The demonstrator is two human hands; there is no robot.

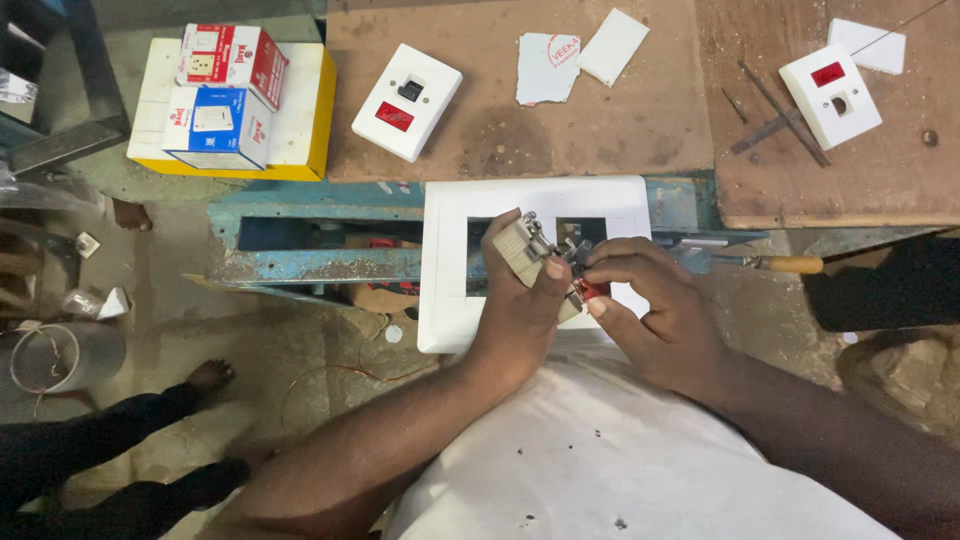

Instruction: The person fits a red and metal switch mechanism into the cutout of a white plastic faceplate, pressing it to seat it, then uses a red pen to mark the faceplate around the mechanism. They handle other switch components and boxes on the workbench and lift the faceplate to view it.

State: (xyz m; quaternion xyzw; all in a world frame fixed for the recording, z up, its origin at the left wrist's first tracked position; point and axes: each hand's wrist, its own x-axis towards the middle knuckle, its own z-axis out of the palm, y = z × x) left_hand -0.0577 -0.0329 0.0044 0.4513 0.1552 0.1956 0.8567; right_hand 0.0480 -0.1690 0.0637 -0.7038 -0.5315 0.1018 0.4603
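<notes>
My left hand (522, 300) grips a small beige switch module (520, 250) with metal terminals on top. My right hand (655, 300) pinches its right side, where a red part (590, 290) shows between the fingers. Both hands hover over a white rectangular faceplate (450, 260) with cut-out windows, which lies on a blue metal frame (320, 265). My white shirt fills the bottom of the view.
On the brown board (600, 120) lie a white switch with a red rocker (406, 101), white plate pieces (612, 46) and a second white switch (830, 95). Small boxes (230, 58) sit on a yellow-edged block. A screwdriver (775, 264) lies right. Another person's legs (110, 440) are lower left.
</notes>
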